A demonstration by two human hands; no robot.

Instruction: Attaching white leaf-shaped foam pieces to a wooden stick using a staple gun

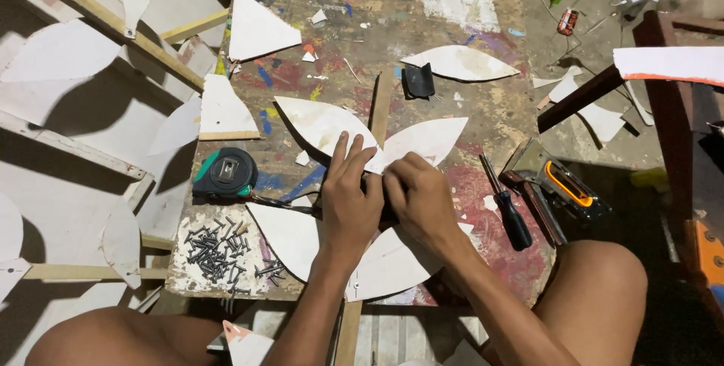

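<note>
Both hands down at centre of paint-stained work board, pressed on a cluster of white leaf-shaped cutouts. Left hand: fingers straight, close together, flat on upper-left petal, its tip pointing up-left. Right hand: fingers curled in, knuckles up, resting where the petals meet; whether sth is pinched under it, can't tell. Upper-right petal fans out just above right hand. Lower-left petal and lower-right petal spread toward near edge of board, partly under wrists. All four meet over a thin wood strip running top to bottom under them.

No box or tray in view; loose pile of dark screws lies bare on near-left corner of board, on a white paint patch. Black/green tape measure just above pile, left of left hand. Black-handled screwdriver right of right hand, near; staple gun w/ orange trim beside it at board's right edge. Spare white petal far right on board, small black clip-like piece touching its left end. White triangular offcut top left, another at left edge. More white cutouts on wood slats off left side. Labels: none legible.
</note>
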